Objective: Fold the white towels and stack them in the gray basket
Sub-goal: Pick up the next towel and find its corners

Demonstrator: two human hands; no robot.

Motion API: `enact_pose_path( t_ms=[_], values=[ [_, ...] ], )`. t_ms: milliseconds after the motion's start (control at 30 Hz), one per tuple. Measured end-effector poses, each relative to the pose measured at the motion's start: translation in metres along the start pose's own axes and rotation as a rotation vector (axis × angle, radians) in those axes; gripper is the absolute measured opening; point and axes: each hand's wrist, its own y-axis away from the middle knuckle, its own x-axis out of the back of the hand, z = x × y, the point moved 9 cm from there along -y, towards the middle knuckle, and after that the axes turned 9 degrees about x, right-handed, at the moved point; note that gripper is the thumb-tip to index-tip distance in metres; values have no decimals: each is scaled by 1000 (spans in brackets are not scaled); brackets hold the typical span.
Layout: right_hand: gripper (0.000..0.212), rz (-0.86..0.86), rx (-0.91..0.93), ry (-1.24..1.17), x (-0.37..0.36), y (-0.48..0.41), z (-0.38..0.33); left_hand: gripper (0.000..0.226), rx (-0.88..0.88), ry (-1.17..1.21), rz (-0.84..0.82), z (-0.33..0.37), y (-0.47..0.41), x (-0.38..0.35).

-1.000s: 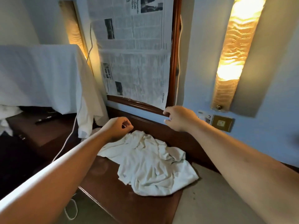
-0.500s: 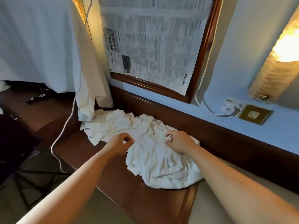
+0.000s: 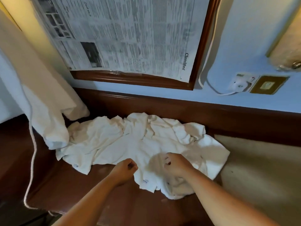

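A crumpled heap of white towels [image 3: 130, 141] lies spread on the dark wooden desk [image 3: 68, 185], against its raised back ledge. My left hand [image 3: 125, 168] is curled into a fist at the heap's front edge, with no cloth visibly in it. My right hand [image 3: 176, 163] is over the right part of the heap with its fingers curled. It casts a shadow on the cloth and I see no fold pinched in it. No gray basket is in view.
A white cloth [image 3: 32, 88] hangs down at the left, its corner touching the towels. A white cable [image 3: 32, 160] runs down the desk's left side. A framed board covered in newspaper [image 3: 130, 38] hangs on the wall. A socket with a plug [image 3: 241, 83] is at the right, and beige floor [image 3: 260, 168] lies right of the desk.
My view has tilted down and closer to the desk. Both hands have come down from the wall frame to the towels and drawn back to the heap's front edge.
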Motion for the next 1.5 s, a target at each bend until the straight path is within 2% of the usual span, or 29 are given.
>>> enact_pose_path(
  t_ms=[267,467,633,733,833,900,967,1033,1133,1200,1267,1333,1433,1500],
  values=[
    [34,125,-109,-53,-1,-41,-18,7,-18,-47,37,-26,-76,58],
    [35,145,-107,-43,11,-109,-41,3,1,93,76,-32,-101,101],
    [64,276,-247,-197,13,-202,-41,8,-6,198,85,-32,-100,131],
    [77,269,-390,-331,-1,-244,-33,8,-3,211,92,-41,-92,143],
    [63,251,-353,-176,-11,-264,-41,7,31,220,110,-59,-89,155],
    [56,217,-182,44,-18,-262,-72,9,45,226,141,-69,-89,161],
    [52,125,91,161,-37,-242,-113,19,32,215,205,-75,-87,164],
    [57,-97,266,160,-66,-198,-137,48,-47,122,256,-71,-84,159],
    [57,-326,290,72,-84,-120,-140,98,-187,-309,174,-52,-81,120],
    [39,-342,278,9,-77,-81,-137,108,-282,-567,49,-34,-71,82],
    [23,-256,215,-111,-56,-46,-123,101,-348,-700,-81,-19,-55,43],
    [31,-92,145,-259,-29,-23,-102,79,-317,-700,-161,-13,-45,20],
    [37,186,62,-423,15,25,-59,26,-315,-603,-39,6,-21,5],
    [38,399,-46,-557,43,57,-16,23,-318,-453,30,13,-6,1]
  ],
)
